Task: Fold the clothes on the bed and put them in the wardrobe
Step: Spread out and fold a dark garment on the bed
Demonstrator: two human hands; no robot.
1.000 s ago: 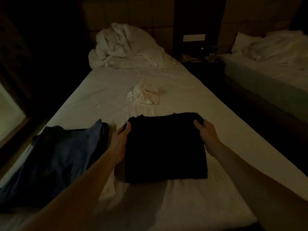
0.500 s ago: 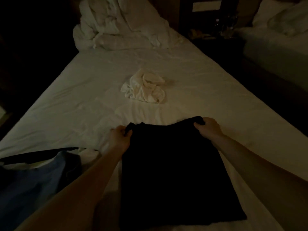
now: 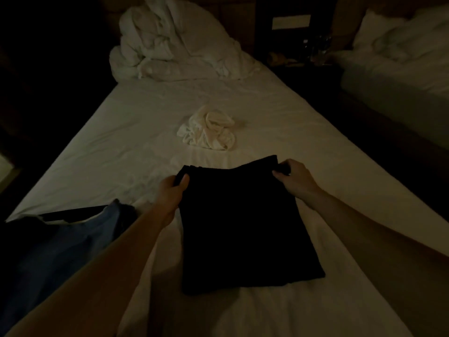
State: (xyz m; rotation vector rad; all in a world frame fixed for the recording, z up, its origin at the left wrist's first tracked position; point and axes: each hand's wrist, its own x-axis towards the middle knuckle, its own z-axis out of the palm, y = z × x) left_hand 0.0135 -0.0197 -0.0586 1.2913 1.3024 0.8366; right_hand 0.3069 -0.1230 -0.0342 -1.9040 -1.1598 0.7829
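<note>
- A dim bedroom, most likely a hotel room with twin beds.
- A bed (image 3: 279,113) with a white fitted sheet fills the middle of the view.
- A crumpled white duvet (image 3: 175,42) is heaped at its head, against a padded headboard wall (image 3: 233,10).
- A second bed (image 3: 398,69) with white bedding stands to the right.
- A dark nightstand (image 3: 306,66) sits between them, holding small items too dim to identify.

We have a single head-worn view, looking forward and down along the bed (image 3: 136,132) from its foot end. Our two forearms enter from the lower edge, near the lens. The bundled bedding (image 3: 170,42) lies far off; a second bed (image 3: 401,69), dimly lit, seemingly occupies the upper right.
</note>
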